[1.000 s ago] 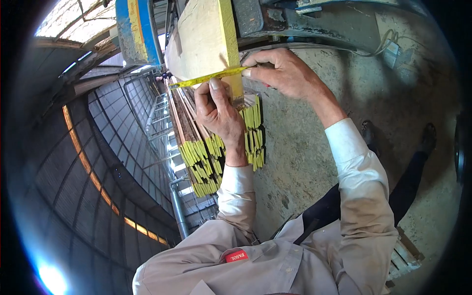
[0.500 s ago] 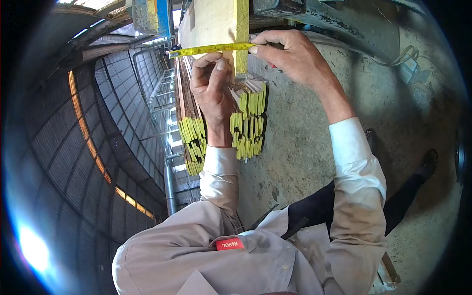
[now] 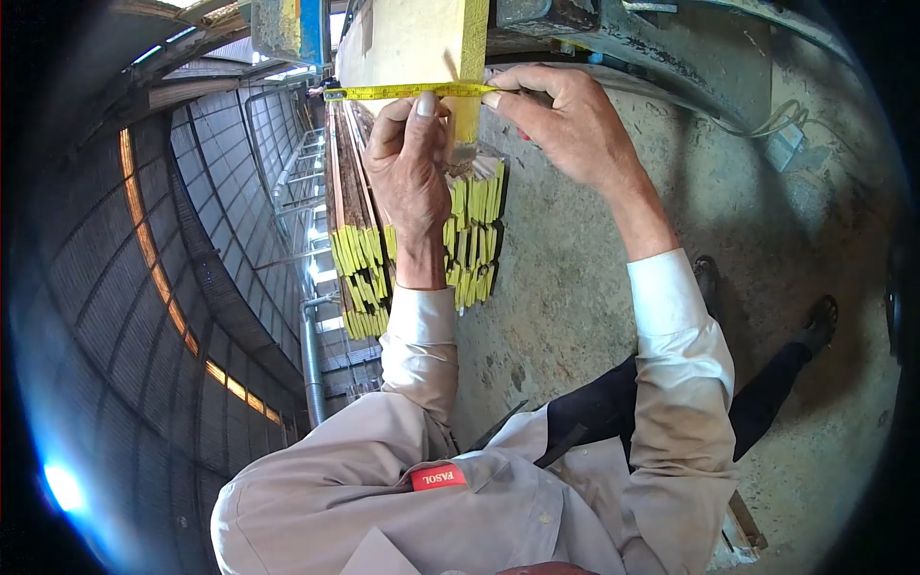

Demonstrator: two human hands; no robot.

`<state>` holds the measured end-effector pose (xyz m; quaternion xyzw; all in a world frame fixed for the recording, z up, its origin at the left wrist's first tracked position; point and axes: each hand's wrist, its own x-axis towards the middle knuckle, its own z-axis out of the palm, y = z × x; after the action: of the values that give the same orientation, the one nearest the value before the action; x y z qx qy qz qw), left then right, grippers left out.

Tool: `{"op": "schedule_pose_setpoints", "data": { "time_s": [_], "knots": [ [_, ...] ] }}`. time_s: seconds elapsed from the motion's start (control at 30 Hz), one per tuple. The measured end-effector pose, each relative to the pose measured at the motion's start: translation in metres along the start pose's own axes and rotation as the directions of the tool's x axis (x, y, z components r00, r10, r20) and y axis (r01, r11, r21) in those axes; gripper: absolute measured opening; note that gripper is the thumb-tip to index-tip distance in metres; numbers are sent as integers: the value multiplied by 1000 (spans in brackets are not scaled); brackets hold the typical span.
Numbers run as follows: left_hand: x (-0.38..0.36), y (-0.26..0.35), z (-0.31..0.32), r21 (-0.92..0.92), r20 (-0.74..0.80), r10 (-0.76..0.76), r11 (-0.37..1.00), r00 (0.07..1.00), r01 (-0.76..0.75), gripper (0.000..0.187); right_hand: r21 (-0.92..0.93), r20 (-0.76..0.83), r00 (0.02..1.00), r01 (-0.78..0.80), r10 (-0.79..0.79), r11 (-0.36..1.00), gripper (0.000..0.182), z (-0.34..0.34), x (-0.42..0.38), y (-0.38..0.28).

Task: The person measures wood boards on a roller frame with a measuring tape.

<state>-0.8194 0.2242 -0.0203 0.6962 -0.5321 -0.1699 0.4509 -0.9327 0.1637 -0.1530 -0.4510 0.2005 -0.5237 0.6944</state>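
Note:
A yellow tape measure (image 3: 383, 93) is drawn out across the end of a pale wooden board (image 3: 398, 48), whose end edge is yellow. My left hand (image 3: 412, 182) pinches the blade, thumb on top, near the board's yellow edge. The blade's free end, with its metal tip, sticks out past the board at the left. My right hand (image 3: 580, 125) is closed round the tape at the other end. A bit of red shows under its fingers; the rest of the case is hidden by the hand.
Below the board lies a stack of planks (image 3: 474, 206) with yellow ends. Dark machine parts (image 3: 661, 57) stand at the upper right. A blue and yellow post (image 3: 287, 34) rises at the upper left. A cable and a pale box (image 3: 786, 147) lie on the concrete floor (image 3: 565, 249).
The view has shifted slightly. My left thumb has come up onto the blade, where it was just below it. The tape still spans the board, and my right hand keeps its grip.

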Motion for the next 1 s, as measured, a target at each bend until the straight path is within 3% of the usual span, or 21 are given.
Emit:
{"op": "schedule_pose_setpoints", "data": {
  "time_s": [0.13, 0.4, 0.83, 0.93, 1.0],
  "knots": [
    [1, -2, 1, 1, -15, -10, 1000, 1000, 10, 11, 12, -17, 1000, 3, -2, 1000, 29, 2, -3, 0],
    [-1, 1, 18, -8, -184, 187, 981, 965, -191, 16, -7, 90, 995, -51, 51, 999, 26, -14, 1, 2],
    [-3, -3, 21, 41, -216, 184, 983, 959, -179, 18, 24, 52, 994, -98, 96, 995, 27, -13, -1, 3],
    [-5, -8, 19, 109, -192, 228, 972, 955, -210, 16, 41, 53, 996, -79, 77, 996, 27, -11, 1, 7],
    [-6, -8, 21, 164, -160, 269, 956, 950, -243, 15, 8, -13, 999, 50, -50, 999, 28, -7, 2, 14]
  ]
}}
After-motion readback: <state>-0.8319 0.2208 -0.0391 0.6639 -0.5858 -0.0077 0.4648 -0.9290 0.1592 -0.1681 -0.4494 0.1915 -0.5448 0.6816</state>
